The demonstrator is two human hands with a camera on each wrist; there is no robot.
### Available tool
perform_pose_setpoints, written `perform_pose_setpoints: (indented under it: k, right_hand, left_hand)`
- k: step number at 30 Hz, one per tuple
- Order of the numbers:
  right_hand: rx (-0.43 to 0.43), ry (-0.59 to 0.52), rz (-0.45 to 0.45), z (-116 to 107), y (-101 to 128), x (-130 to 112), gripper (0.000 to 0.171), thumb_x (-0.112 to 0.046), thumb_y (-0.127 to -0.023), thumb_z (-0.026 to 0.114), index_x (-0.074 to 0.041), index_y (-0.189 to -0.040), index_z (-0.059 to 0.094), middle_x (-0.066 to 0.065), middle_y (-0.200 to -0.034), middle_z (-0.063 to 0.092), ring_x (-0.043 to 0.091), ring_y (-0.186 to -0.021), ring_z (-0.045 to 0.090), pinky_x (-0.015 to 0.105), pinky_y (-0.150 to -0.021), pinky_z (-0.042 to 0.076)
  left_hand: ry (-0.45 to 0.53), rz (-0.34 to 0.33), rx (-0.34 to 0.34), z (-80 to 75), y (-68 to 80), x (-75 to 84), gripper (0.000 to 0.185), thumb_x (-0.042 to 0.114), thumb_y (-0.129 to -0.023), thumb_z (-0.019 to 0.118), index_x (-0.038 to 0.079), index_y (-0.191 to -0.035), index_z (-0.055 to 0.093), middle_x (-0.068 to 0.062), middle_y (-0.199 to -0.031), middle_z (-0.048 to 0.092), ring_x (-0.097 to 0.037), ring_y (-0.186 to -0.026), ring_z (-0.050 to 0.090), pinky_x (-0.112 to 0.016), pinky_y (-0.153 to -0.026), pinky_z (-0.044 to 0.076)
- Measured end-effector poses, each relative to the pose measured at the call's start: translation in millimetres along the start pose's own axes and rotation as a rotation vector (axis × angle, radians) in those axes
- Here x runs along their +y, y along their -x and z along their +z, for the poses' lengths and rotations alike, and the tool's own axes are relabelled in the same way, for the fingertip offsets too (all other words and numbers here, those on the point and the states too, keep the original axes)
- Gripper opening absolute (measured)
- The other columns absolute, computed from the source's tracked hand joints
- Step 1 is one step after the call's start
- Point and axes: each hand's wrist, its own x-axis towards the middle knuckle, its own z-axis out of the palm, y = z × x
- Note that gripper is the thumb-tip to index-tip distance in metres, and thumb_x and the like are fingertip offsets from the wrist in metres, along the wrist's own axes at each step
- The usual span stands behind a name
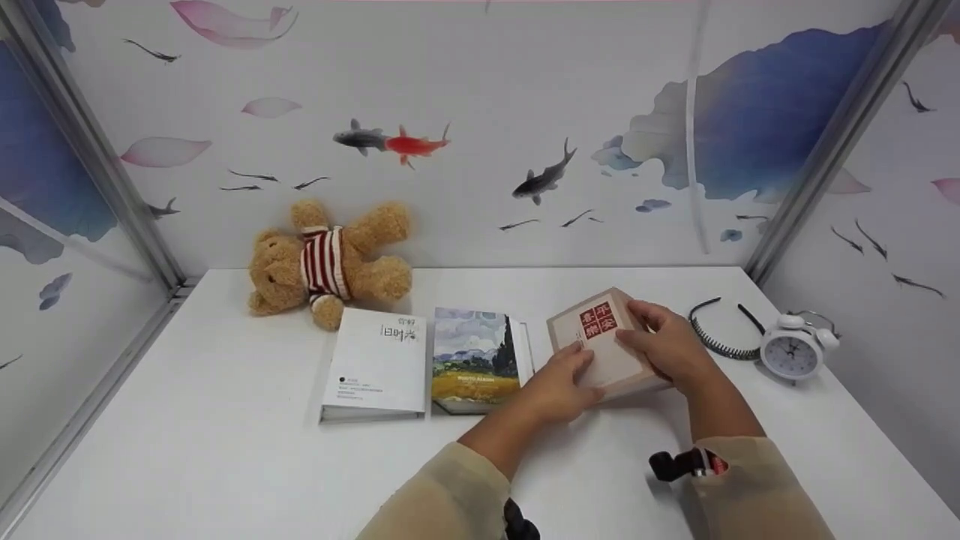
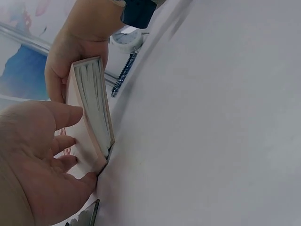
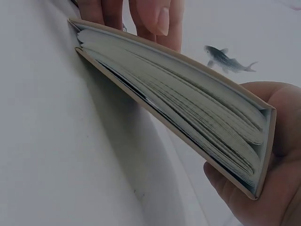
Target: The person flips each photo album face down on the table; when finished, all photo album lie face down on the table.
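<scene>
While tilted on the table (image 1: 225, 420), beige book (image 1: 604, 341) between both hands' fingers (image 1: 577, 358).

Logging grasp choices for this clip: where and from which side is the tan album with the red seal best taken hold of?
Grip the tan album by its two opposite short edges, one of the hands from each side, as the left hand and right hand do now. It probably suits this because it is a thick, closed block tilted up off the table, leaving both edges exposed.
</scene>
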Motion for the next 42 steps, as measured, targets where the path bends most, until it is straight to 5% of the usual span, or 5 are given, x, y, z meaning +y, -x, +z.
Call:
perform_pose_setpoints:
  k: [9, 29, 38, 42]
  right_hand:
    - [-0.078, 0.016, 0.143, -4, -3, 14, 0.079, -0.026, -0.09, 0.069, -0.012, -0.156, 0.028, 0.017, -0.162, 0.028, 0.036, -0.148, 0.032, 0.047, -0.118, 0.034]
    - [-0.052, 0.094, 0.122, 2, -6, 20, 0.078, -0.032, -0.087, 0.075, -0.011, -0.153, 0.037, 0.016, -0.153, 0.043, 0.035, -0.143, 0.038, 0.048, -0.118, 0.034]
    - [-0.041, 0.132, 0.14, 8, -4, 13, 0.077, -0.039, -0.09, 0.069, -0.014, -0.154, 0.034, 0.017, -0.159, 0.034, 0.038, -0.147, 0.03, 0.052, -0.119, 0.03]
    - [0.006, 0.134, 0.119, 15, -2, 0, 0.072, -0.046, -0.093, 0.064, -0.018, -0.154, 0.036, 0.013, -0.163, 0.028, 0.037, -0.151, 0.023, 0.054, -0.12, 0.027]
  left_hand:
    - [-0.107, -0.012, 0.002, 0.1, 2.0, 0.0, 0.054, 0.036, -0.093, 0.064, 0.023, -0.144, 0.052, 0.006, -0.16, 0.035, -0.018, -0.15, 0.029, -0.039, -0.124, 0.025]
    - [-0.087, -0.014, -0.014, -8.4, 8.9, 1.3, 0.054, 0.042, -0.094, 0.058, 0.018, -0.143, 0.054, -0.001, -0.16, 0.036, -0.026, -0.153, 0.022, -0.044, -0.125, 0.02]
    - [0.128, -0.031, 0.027, -24.2, 12.5, 1.9, 0.053, 0.041, -0.094, 0.06, 0.015, -0.14, 0.056, -0.005, -0.154, 0.045, -0.027, -0.145, 0.04, -0.045, -0.12, 0.032]
    - [0.232, -0.046, 0.085, -45.7, 23.8, -1.5, 0.048, 0.044, -0.094, 0.06, 0.028, -0.14, 0.056, 0.003, -0.152, 0.047, -0.026, -0.144, 0.041, -0.051, -0.117, 0.034]
